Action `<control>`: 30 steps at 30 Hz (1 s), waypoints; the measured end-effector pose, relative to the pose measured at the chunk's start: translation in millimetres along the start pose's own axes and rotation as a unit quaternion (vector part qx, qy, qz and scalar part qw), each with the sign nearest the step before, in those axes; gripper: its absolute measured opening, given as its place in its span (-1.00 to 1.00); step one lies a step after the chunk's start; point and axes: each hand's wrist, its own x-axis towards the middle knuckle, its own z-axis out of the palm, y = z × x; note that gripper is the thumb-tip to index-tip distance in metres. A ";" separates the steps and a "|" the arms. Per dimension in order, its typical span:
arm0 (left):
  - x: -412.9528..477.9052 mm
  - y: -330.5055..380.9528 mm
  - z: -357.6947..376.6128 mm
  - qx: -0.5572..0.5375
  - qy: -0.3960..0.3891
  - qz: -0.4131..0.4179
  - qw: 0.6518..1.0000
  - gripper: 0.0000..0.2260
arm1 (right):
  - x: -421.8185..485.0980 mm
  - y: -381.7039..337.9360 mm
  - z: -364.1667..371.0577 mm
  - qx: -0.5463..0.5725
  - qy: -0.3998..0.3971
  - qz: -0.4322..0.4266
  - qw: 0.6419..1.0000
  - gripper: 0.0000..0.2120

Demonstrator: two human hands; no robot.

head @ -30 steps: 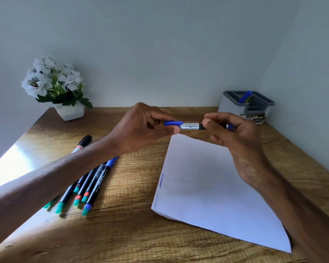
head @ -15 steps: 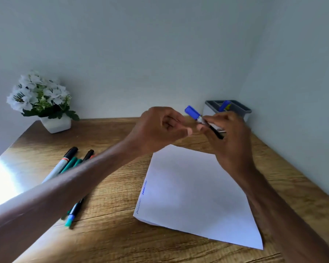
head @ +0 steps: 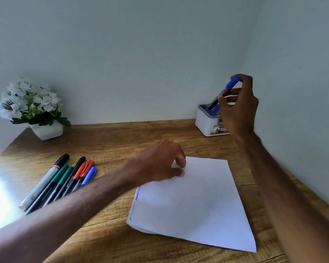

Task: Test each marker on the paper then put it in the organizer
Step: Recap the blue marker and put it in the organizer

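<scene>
Wood counter [head: 122,141] ran up to a pale wall at the far side and on the right. White paper [head: 198,202] lay flat on it, near-right of centre and skewed, one corner pointing near-right.

Left forearm crossed in from the near left. Left hand [head: 161,164] was over the paper's far-left corner, fingers loosely curled, nothing seen in it. Couldn't tell if the fingertips touched the sheet, as it was blurred.

Right hand [head: 237,111] was raised at far right, just above the organizer, pinching the blue marker between thumb and fingertips.

White flowers [head: 29,105] in a white pot [head: 47,130] stood at the far left corner.

Organizer [head: 205,124], white body with a grey rim, stood at far right against the wall, partly behind the right hand. Something blue [head: 215,111] already sat inside it.

Loose markers [head: 61,183] lay side by side on the left of the counter, well apart from the paper, caps toward the far side: black, green, green, black, red, blue.

Blue marker [head: 223,93] was capped, cap up, tilted, with its lower end at the organizer's open top. Which compartment, couldn't tell.

Two small scribbles ran along the paper's left edge: a blue one [head: 137,194] and a fainter one [head: 131,213] nearer.
</scene>
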 end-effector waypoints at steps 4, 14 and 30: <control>0.4 -4.7 4.2 -0.013 -0.003 -0.004 1.000 -0.81 | 3.0 18.6 9.7 -0.035 -0.006 -0.012 0.999 -0.56; 0.2 -3.8 2.7 -0.013 -0.009 -0.005 1.000 -0.80 | 3.1 45.4 20.4 -0.092 -0.046 -0.021 0.994 -0.78; 0.8 -2.8 4.3 -0.010 -0.008 0.002 1.000 -0.78 | -9.6 50.9 21.7 -0.141 -0.091 -0.012 0.986 -0.64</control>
